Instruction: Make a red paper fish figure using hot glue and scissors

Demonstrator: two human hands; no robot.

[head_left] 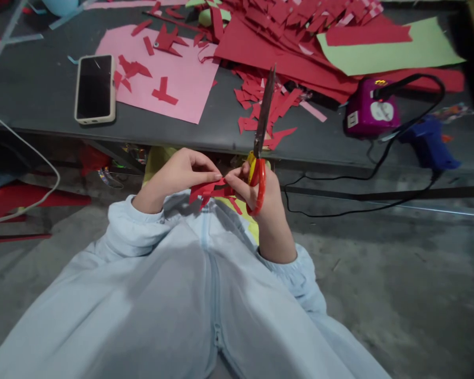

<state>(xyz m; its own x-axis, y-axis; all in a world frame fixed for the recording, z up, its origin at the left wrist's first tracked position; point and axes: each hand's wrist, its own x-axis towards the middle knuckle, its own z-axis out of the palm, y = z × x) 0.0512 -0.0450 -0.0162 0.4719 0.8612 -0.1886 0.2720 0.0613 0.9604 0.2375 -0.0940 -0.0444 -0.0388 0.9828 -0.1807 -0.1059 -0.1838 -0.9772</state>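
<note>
Just off the table's front edge, my left hand (185, 176) pinches a cut red paper piece (207, 193) with pointed strips. My right hand (256, 189) is closed beside it, its thumb and forefinger at the right end of the same paper. Scissors (264, 116) with red and yellow handles hang on the right hand, their blades pointing up and away over the table edge. On a pink sheet (177, 79) lie small red paper cutouts (169, 41). Many red scraps (256, 100) lie beyond the scissors.
A phone (95, 89) lies at the left of the dark table (31, 100). Red sheets (276, 52) and a green sheet (398, 52) are at the back. To the right are a purple box (373, 110) with a black cable and a blue glue gun (430, 142).
</note>
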